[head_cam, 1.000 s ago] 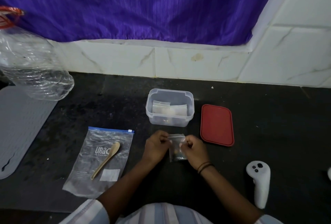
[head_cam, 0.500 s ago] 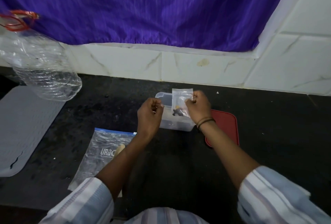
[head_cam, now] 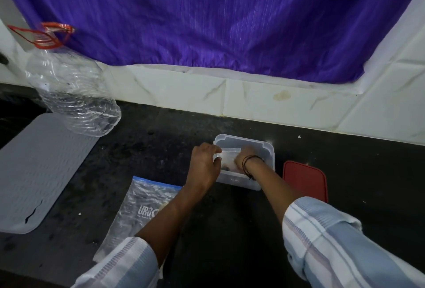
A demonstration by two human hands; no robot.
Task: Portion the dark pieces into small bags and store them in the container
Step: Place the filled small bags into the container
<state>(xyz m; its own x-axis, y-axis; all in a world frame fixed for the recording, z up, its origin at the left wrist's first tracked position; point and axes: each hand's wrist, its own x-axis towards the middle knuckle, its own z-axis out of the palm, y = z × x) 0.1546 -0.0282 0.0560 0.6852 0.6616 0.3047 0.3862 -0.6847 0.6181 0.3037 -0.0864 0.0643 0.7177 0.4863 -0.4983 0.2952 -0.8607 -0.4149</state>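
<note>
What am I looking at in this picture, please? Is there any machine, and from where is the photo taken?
There is no machine here. A person works with two bare hands, and the one camera sits on the person's head, looking forward and down, so you see the arms from above.

On the dark counter stands a clear plastic container. The left hand rests at its left rim. The right hand reaches down inside it, at a small clear bag with dark pieces; whether the grip is closed on the bag is hidden.

Right of the container lies its red lid. In front, to the left, lies a large zip bag. Further left are a grey mat and a clear plastic bottle. Behind hangs a purple cloth.
</note>
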